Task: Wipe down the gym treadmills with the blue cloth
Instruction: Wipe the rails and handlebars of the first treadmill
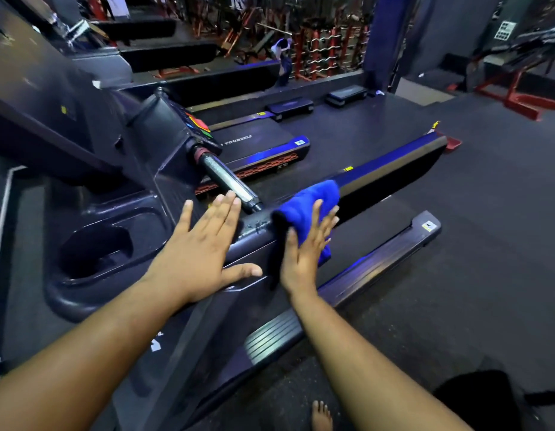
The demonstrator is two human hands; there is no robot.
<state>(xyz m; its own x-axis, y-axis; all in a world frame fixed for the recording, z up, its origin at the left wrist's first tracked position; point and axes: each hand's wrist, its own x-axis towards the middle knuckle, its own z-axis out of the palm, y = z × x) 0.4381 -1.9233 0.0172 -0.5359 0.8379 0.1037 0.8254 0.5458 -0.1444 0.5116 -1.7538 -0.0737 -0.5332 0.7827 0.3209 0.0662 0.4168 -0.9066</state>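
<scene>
Blue cloth (304,209) is pressed flat by right hand (305,250) on the treadmill side arm (391,169), which runs away up-right. Left hand (198,253) is laid flat beside it (fingers straight, nothing gripped).

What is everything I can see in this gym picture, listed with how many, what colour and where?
Blue cloth: one, bright blue, draped over the near treadmill's side rail, under the right hand.
Treadmill: one near, dark grey, its belt running away to the right; more in a row behind on the left.
Handlebar grip: one, silver metal, sticking out of the console just beyond the left hand.
Cup holder: one, black, hollow in the console at left.
Step platforms: two, black, on the floor beyond.
Weight racks: red, far back; count unclear.
Left hand: fingers straight, flat on the console.
Right hand: fingers spread, pressing the cloth.
Bare foot: one, bottom edge.
</scene>
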